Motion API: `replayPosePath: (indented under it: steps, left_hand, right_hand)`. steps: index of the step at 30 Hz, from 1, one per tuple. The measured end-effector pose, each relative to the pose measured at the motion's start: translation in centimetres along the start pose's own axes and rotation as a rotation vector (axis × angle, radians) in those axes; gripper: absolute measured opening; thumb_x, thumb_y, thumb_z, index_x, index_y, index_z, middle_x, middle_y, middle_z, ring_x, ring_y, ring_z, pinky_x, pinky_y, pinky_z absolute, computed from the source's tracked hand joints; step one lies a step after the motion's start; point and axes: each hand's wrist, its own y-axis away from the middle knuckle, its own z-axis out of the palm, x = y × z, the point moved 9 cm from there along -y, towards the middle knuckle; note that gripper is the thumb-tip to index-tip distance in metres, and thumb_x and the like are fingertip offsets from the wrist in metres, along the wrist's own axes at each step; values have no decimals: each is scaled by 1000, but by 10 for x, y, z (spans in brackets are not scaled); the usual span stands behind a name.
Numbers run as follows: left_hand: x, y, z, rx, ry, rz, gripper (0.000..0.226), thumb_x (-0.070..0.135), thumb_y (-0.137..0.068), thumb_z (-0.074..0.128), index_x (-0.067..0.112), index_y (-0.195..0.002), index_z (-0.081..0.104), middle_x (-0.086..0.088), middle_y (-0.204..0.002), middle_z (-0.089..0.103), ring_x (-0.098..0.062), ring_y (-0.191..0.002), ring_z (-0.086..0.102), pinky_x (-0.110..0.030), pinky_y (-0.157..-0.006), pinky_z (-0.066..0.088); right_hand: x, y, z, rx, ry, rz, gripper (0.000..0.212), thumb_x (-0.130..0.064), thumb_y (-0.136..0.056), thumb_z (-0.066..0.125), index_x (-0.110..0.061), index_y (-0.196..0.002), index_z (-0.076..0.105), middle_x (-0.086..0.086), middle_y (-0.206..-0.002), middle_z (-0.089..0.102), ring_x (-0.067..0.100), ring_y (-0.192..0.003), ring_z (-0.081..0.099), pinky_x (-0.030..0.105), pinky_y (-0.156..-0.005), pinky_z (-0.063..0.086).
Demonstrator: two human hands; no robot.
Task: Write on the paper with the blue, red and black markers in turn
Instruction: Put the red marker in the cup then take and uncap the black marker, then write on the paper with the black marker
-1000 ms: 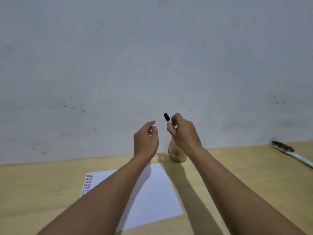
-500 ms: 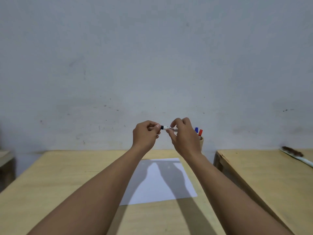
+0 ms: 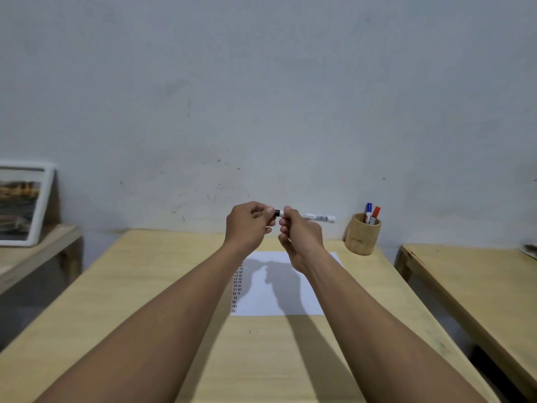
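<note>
Both arms are reaching out over the wooden table [image 3: 151, 286], hands raised above the sheet. The right hand [image 3: 299, 232] is gripping the black marker [image 3: 316, 217] by its white barrel, holding it roughly level, tail end pointing right toward the cup. The left hand [image 3: 247, 225] is pinching the black cap end [image 3: 277, 212] of that marker, fingers curled closed around it; whether the cap is seated or loose is not readable from here. The paper [image 3: 302, 298] is lying flat on the table beneath the hands, with rows of small marks running down its left edge. The blue marker [image 3: 368, 210] and red marker [image 3: 375, 213] are standing upright in the wooden cup [image 3: 361, 238] at the far right corner of the table. A framed picture [image 3: 21, 205] is leaning against the wall at left.
</note>
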Motion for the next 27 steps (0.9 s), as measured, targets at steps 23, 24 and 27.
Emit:
replayPosePath:
  steps: [23, 24, 27]
  left_hand:
    - [-145, 17, -84, -67, -969, -61, 25, 7, -89, 52, 26, -82, 37, 5, -80, 40, -19, -74, 32, -30, -67, 29]
    - [-151, 24, -84, -78, -980, -66, 25, 7, -89, 52, 27, -83, 36, 5, -81, 40, -19, -75, 32, -30, -67, 29]
    - [-137, 22, -77, -62, -911, -44, 17, 15, -92, 56, 32, -90, 56, -3, -83, 58, -29, -78, 51, -31, -70, 42]
  right_hand:
    - [121, -1, -1, -133, 798, -135, 19, -22, -84, 66, -4, -84, 72, 0, -63, 69, 13, -52, 62, 29, -53, 51]
    - [127, 4, -6, -125, 826, -135, 19, -23, -83, 66, -5, -83, 72, 0, -63, 70, 13, -53, 63, 30, -55, 52]
    - [125, 5, -8, -84, 920, -195, 26, -28, -83, 66, -2, -81, 69, 5, -72, 75, 14, -60, 65, 29, -58, 48]
